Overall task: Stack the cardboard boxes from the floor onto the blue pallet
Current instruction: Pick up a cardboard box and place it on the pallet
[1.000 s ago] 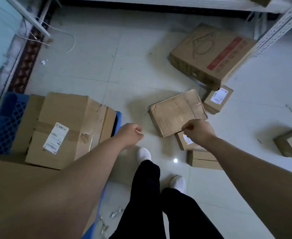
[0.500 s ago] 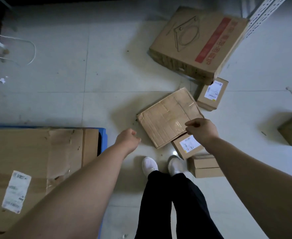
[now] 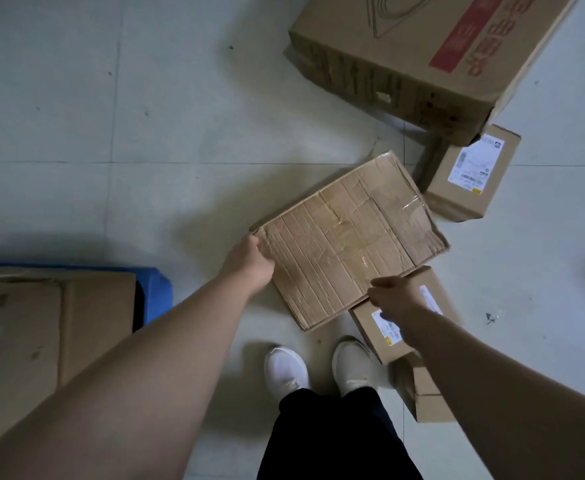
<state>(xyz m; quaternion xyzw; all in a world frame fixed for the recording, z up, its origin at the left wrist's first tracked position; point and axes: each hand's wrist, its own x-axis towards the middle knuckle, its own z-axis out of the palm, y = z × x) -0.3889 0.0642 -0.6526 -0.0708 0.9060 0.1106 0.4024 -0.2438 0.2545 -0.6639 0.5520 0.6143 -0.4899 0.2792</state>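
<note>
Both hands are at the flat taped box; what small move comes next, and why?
Probably close both hands and lift: the left hand is at the flat taped box's left corner, the right hand at its near edge, and it lies partly on a small labelled box.

My left hand, which hung in the air short of the flat, creased, tape-marked cardboard box half a second ago, now touches its left corner. My right hand now reaches the box's near edge. I lean lower, so the blue plastic pallet sits further left.
</note>
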